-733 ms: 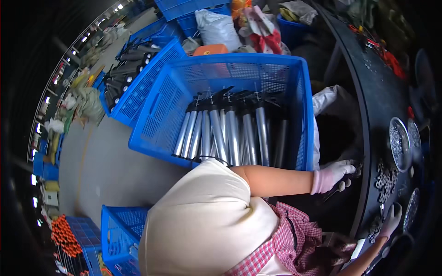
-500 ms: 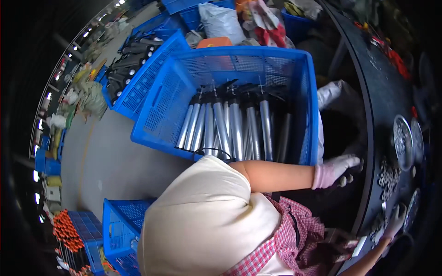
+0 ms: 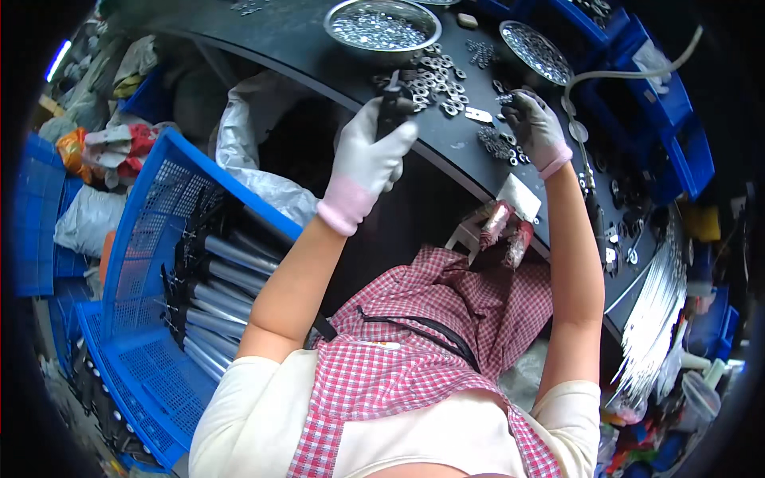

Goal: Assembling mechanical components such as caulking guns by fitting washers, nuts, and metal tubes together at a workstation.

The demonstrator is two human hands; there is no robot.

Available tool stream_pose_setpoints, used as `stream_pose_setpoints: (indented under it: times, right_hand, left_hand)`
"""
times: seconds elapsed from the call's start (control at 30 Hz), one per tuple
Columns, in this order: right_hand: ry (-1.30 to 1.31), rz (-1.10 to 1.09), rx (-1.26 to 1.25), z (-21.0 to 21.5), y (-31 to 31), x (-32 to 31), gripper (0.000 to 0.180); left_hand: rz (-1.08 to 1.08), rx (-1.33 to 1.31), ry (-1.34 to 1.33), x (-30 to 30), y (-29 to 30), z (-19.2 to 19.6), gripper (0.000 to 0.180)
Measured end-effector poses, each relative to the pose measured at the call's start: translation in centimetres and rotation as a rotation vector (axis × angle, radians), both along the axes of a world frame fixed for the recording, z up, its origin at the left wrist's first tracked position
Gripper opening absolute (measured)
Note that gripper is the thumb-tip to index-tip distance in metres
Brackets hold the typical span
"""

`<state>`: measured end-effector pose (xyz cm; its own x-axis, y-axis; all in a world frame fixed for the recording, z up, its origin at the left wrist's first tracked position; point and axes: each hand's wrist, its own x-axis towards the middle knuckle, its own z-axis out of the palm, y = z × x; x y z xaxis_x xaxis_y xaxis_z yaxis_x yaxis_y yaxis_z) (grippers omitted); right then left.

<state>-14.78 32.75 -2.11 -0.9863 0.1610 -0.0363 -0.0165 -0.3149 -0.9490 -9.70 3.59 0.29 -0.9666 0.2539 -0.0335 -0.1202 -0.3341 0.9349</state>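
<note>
My left hand (image 3: 368, 155), in a white glove with a pink cuff, is raised just off the table's near edge. Its fingers are closed around a small black fitting (image 3: 390, 107) with a pale metal tip pointing up. Over the dark worktable (image 3: 458, 143), my right hand (image 3: 538, 131), gloved the same way with dark fingertips, has its fingers bent together at some small metal parts. What they pinch is too small to make out. Between the hands lie a pile of metal nuts or rings (image 3: 437, 84) and a flat pale plate (image 3: 479, 115). A cluster of small screw-like pieces (image 3: 496, 143) lies below the right hand.
Steel bowls (image 3: 382, 11) (image 3: 535, 52) of small metal parts stand farther back. Blue bins (image 3: 689, 151) and a hose (image 3: 637, 73) are on the right, with a bundle of thin rods (image 3: 655, 319). At left, a blue crate (image 3: 127, 263) holds silver tubes (image 3: 219, 303) with black ends.
My view has swung from the crate on the left to the worktable. My left hand has come up from beside the table edge and now shows the black fitting. My right hand stays over the table.
</note>
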Motion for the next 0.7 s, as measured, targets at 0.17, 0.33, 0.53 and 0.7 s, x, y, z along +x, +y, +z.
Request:
stream_pose_setpoints:
  times: [0.17, 0.33, 0.53, 0.7]
  right_hand:
    - [0.03, 0.213, -0.083, 1.2, -3.3, 3.0, 0.026]
    - [0.018, 0.091, 0.043, 2.2, -4.9, 5.4, 0.024]
    - [0.311, -0.117, 0.847, 2.8, -4.9, 6.3, 0.018]
    - [0.551, -0.159, 1.112, 1.2, -3.6, 5.8, 0.019]
  left_hand:
    - [0.2, -0.515, 0.721, -2.6, 5.9, -1.4, 0.036]
    - [0.148, -0.718, 0.767, -2.4, 7.3, -0.8, 0.032]
    - [0.146, -0.93, 0.819, -3.5, 8.2, -1.6, 0.03]
    - [0.155, -1.055, 0.82, -3.6, 8.8, -1.4, 0.031]
